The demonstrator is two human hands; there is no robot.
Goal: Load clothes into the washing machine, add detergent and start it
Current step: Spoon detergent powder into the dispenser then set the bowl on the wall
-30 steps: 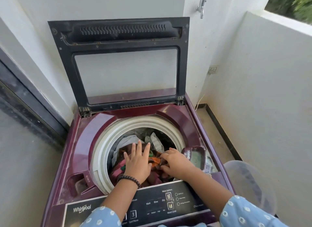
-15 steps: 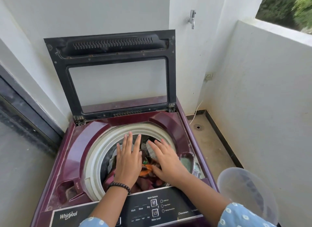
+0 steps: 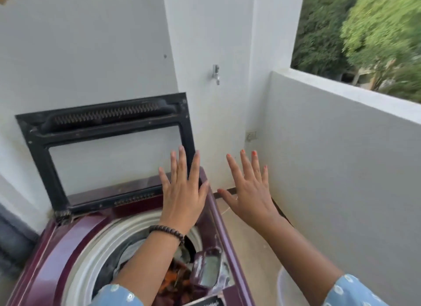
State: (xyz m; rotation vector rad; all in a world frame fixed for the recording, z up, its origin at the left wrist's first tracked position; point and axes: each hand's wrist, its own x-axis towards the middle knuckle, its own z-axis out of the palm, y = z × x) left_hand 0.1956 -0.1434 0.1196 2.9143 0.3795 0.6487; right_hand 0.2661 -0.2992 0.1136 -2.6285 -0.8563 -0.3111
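Bright even daylight from the open right side – soft shadows, motion-blurred trees (image 3: pixel 364 32), wide-angle edge bending

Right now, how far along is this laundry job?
Done, it seems: clothes already lie in the drum of the washing machine. In hand: nothing; the left hand and right hand are raised with fingers spread, holding nothing. Left: adding detergent, lowering the upright lid and starting the machine. I cannot tell whether the open tray holds detergent.

Left hand (image 3: pixel 182 196) and right hand (image 3: pixel 249 191) raised, fingers (image 3: pixel 181 159) spread.
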